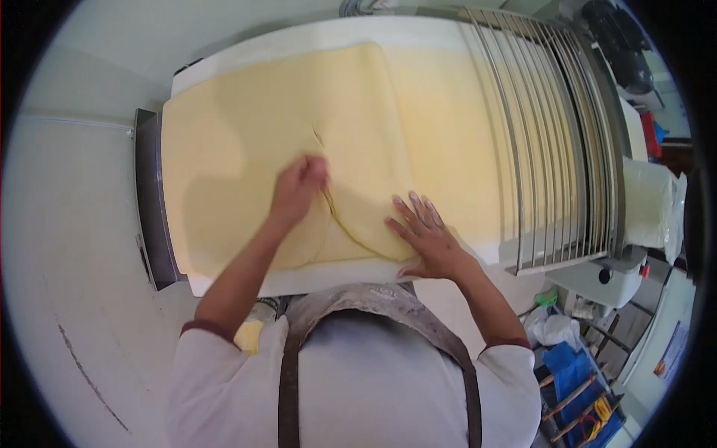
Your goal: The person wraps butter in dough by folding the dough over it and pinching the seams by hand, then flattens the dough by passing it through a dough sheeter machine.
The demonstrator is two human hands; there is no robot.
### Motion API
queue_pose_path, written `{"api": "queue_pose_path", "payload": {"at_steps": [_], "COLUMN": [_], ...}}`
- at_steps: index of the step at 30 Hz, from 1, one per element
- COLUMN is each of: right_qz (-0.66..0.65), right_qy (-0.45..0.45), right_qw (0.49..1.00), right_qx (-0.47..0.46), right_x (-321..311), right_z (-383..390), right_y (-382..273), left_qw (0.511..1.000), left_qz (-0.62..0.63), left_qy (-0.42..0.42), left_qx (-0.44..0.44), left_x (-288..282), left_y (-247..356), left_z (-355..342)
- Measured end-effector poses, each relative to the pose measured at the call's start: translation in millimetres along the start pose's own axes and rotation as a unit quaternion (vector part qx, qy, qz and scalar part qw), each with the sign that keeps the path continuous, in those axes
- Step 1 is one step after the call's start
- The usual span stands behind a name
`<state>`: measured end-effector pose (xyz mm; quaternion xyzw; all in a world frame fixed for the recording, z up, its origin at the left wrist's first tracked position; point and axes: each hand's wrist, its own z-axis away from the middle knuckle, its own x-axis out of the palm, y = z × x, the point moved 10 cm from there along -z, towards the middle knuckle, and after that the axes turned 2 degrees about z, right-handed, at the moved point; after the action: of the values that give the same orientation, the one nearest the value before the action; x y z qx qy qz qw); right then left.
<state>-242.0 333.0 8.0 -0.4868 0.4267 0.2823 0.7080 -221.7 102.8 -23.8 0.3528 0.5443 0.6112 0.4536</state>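
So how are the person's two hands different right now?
The left hand is curled in, while the right hand has its fingers spread wide. The left hand looks blurry, but the right hand looks clearer. The left hand is farther from the person's body, and the right hand is closer, by the near edge of the pale yellow sheet. Both hands are bare.

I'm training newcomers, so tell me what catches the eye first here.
A broad pale-yellow sheet fills the middle. A ragged line runs down it, past the blurred left hand toward the spread right hand. A metal-barred grille stands at the right.
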Motion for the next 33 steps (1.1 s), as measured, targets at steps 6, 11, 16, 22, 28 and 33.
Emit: {"api": "queue_pose_path", "payload": {"at_steps": [6,11,16,22,28,33], "right_qz": [-0.035,-0.098,-0.203,0.092,0.170,0.149], "right_qy": [0.119,0.204,0.181,0.144,0.121,0.137], "right_qw": [0.990,0.970,0.960,0.984,0.976,0.978], "right_qx": [-0.062,-0.088,-0.067,0.041,0.064,0.051], "right_x": [5.8,5.9,6.0,13.6,21.7,5.1], "right_z": [22.0,39.7,41.3,-12.2,-18.9,-49.5], "right_y": [-8.9,-12.9,-1.7,-22.1,-28.8,-32.1], "left_qw": [0.869,0.883,0.930,0.991,0.981,0.988], "left_qz": [0.197,0.292,0.269,0.003,0.128,-0.003], "left_qy": [-0.184,-0.034,0.114,0.078,0.076,0.117], "left_qx": [-0.416,-0.366,-0.224,-0.106,-0.122,-0.097], "left_x": [114.8,120.7,92.5,46.0,40.2,28.8], "left_y": [-62.8,-62.2,-56.9,-32.9,-32.9,-23.6], "left_z": [146.2,143.0,97.8,50.4,50.1,49.1]}}
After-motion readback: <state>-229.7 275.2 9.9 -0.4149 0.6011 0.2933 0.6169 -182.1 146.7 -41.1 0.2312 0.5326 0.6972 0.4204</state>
